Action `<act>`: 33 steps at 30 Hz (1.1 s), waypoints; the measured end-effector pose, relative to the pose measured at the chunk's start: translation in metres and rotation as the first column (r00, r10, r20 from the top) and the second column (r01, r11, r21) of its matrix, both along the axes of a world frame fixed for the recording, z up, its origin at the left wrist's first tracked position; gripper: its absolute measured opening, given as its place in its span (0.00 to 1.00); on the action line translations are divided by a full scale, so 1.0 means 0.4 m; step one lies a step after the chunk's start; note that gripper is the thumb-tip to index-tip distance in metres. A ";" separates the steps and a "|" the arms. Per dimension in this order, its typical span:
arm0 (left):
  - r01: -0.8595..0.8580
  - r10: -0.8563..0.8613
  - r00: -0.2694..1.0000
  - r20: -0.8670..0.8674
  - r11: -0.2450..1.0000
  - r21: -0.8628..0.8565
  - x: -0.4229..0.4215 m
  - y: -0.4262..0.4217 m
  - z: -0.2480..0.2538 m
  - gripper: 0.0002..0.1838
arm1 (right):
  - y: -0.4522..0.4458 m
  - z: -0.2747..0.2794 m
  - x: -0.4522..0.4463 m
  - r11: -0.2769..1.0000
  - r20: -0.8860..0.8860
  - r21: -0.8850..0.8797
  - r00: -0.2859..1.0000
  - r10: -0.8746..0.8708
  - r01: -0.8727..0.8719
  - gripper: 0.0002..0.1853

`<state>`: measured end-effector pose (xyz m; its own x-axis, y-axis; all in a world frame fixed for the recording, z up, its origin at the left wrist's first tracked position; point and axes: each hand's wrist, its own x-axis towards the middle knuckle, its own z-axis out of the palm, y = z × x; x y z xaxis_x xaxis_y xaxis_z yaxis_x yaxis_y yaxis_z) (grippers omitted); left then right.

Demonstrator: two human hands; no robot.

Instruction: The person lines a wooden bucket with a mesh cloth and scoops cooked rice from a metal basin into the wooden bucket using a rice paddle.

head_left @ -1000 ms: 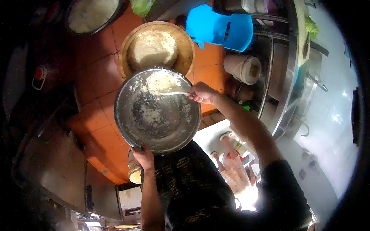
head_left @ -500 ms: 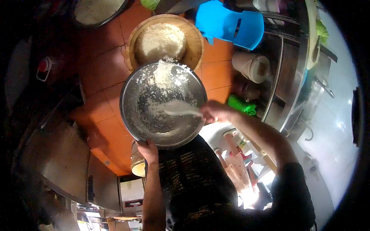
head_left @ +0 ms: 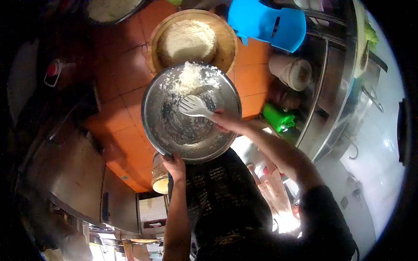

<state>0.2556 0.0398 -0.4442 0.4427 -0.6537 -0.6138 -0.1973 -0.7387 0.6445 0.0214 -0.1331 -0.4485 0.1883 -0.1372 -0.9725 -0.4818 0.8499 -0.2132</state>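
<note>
My left hand (head_left: 175,166) grips the near rim of a large metal bowl (head_left: 174,141), which is tilted. White rice-like grains (head_left: 190,81) lie in the bowl toward its far rim, with bits stuck over the inside. Closed round the handle of a white slotted spoon (head_left: 194,106), my right hand (head_left: 224,119) is over the right part of the bowl. Just beyond the bowl's far rim stands a round wooden tub (head_left: 229,41) holding a mound of the white grains (head_left: 188,40).
A blue plastic stool (head_left: 257,21) stands at the back, right of the tub. Beside the metal shelving are a white lidded bucket (head_left: 291,71) and a green object (head_left: 278,118). Another pan of pale food (head_left: 111,8) is at the top left; a container (head_left: 160,185) sits below the bowl.
My right hand has drawn the spoon from the grains near the far rim back toward the bowl's middle. Grains now reach that rim. My left hand keeps its hold; the whole view has shifted.
</note>
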 end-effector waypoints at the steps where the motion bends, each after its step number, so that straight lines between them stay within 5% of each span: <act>1: -0.055 0.055 0.998 -0.038 0.998 0.016 -0.001 0.008 -0.006 0.18 | -0.019 -0.005 -0.043 0.972 -0.058 -0.043 0.972 0.229 -0.232 0.15; 2: -0.107 0.110 0.991 -0.078 0.993 0.042 -0.003 0.018 -0.004 0.20 | -0.028 -0.001 -0.090 0.890 -0.123 -0.064 0.889 0.442 -0.451 0.15; 4: -0.231 0.249 0.956 -0.154 0.965 0.127 -0.002 0.024 -0.012 0.20 | -0.026 0.004 -0.166 0.374 -0.342 -0.327 0.478 0.809 -0.868 0.12; 5: -0.289 0.318 0.930 -0.187 0.943 0.167 0.000 0.026 -0.016 0.20 | -0.007 0.006 -0.199 0.394 -0.313 -0.297 0.479 0.820 -0.870 0.12; 9: 0.026 -0.016 0.997 -0.069 0.988 0.151 0.024 0.084 -0.038 0.20 | -0.001 0.036 -0.173 0.411 -0.094 -0.126 0.423 0.901 -0.903 0.13; 10: -0.355 0.399 0.887 -0.230 0.910 0.213 0.004 0.038 -0.008 0.19 | 0.002 0.049 -0.127 0.452 -0.035 -0.082 0.456 0.889 -0.888 0.13; 11: -0.314 0.356 0.908 -0.223 0.928 0.202 0.006 0.049 -0.014 0.19 | 0.013 0.059 -0.082 0.492 0.021 -0.036 0.492 0.871 -0.870 0.13; 13: -0.194 0.226 0.957 -0.184 0.965 0.176 0.011 0.091 -0.051 0.20 | 0.065 0.052 -0.013 0.757 0.121 0.017 0.753 0.647 -0.653 0.13; 15: -0.002 0.016 0.996 -0.090 0.988 0.154 0.026 0.140 -0.084 0.20 | 0.112 0.030 0.073 0.682 -0.027 -0.286 0.717 0.697 -0.673 0.15; 18: -0.033 0.081 0.976 -0.202 0.972 0.234 0.029 0.115 -0.061 0.21 | 0.141 -0.037 0.161 0.971 0.137 -0.104 0.963 0.230 -0.217 0.16; 21: -0.010 0.066 0.934 -0.351 0.987 0.159 0.036 0.135 -0.070 0.22 | 0.173 -0.063 0.202 0.950 -0.074 -0.252 0.983 0.169 -0.182 0.15; 24: 0.077 -0.047 0.938 -0.343 0.994 0.074 0.051 0.162 -0.104 0.23 | 0.156 0.109 0.215 0.999 0.128 -0.022 0.991 -0.031 0.034 0.13; 27: -0.111 0.182 0.858 -0.480 0.979 0.173 0.023 0.080 -0.018 0.26 | 0.180 0.185 0.251 1.000 0.064 0.007 0.998 0.002 -0.002 0.11; 28: -0.210 0.306 0.787 -0.536 0.949 0.234 0.011 0.044 0.013 0.27 | 0.225 0.175 0.243 0.981 0.041 -0.155 0.991 0.128 -0.120 0.09; 30: -0.046 0.113 0.873 -0.475 0.988 0.150 0.024 0.127 -0.058 0.28 | 0.327 0.119 0.227 0.824 -0.057 -0.454 0.934 0.353 -0.339 0.07; 33: -0.287 0.379 0.742 -0.553 0.925 0.249 0.017 0.067 -0.012 0.31 | 0.329 0.155 0.139 0.684 -0.129 -0.566 0.868 0.479 -0.461 0.11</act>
<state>0.2625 0.0665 -0.4490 0.1439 -0.4205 -0.8958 0.4561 -0.7752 0.4371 0.0769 -0.0015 -0.3867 0.4041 -0.5392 -0.7389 -0.7716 0.2329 -0.5919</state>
